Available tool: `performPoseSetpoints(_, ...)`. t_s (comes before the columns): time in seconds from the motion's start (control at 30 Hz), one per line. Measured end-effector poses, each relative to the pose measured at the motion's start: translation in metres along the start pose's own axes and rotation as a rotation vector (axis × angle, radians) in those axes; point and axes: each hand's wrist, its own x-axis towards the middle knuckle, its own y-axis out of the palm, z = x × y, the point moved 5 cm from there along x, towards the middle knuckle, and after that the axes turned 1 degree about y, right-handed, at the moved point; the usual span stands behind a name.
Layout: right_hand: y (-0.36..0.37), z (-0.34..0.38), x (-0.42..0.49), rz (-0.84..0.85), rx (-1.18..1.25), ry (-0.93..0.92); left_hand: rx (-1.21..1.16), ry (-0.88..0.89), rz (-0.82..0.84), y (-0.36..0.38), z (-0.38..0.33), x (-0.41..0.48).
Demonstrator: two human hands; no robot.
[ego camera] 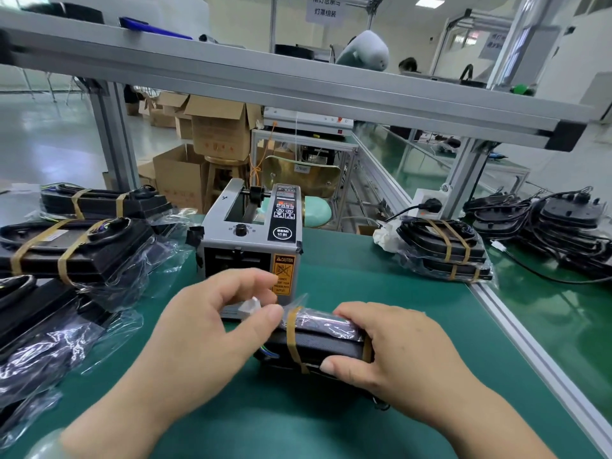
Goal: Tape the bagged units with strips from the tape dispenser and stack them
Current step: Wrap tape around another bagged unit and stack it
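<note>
While the right hand (397, 356) curls its fingers round the bagged unit (318, 339) low in the middle of the frame, the left hand (212, 329) pinches the loose end of its clear bag between thumb and fingers. Just behind it on the green desk (414, 283) stands the tape dispenser (251, 240), with a stack of taped units (76, 246) at middle left and another stack (443, 250) at middle right.

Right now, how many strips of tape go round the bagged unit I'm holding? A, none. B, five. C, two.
C: the bagged unit carries a left strip near the loose bag end and a right strip partly under the right hand; no others show.
</note>
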Motion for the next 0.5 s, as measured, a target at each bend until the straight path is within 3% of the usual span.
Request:
performPoseSetpoints(0.13, 0.001, -0.001, -0.001, 0.016, 0.003, 0.002, 0.398, 0.033, 0.104, 0.005, -0.001, 0.004)
performPoseSetpoints(0.33, 0.000, 0.002, 0.000, 0.026, -0.003, -0.039, 0.288, 0.067, 0.248, 0.021, -0.003, 0.005)
performPoseSetpoints(0.5, -0.009, 0.019, 0.010, -0.008, 0.079, -0.194, 0.379, 0.094, 0.202, 0.027, -0.002, 0.005)
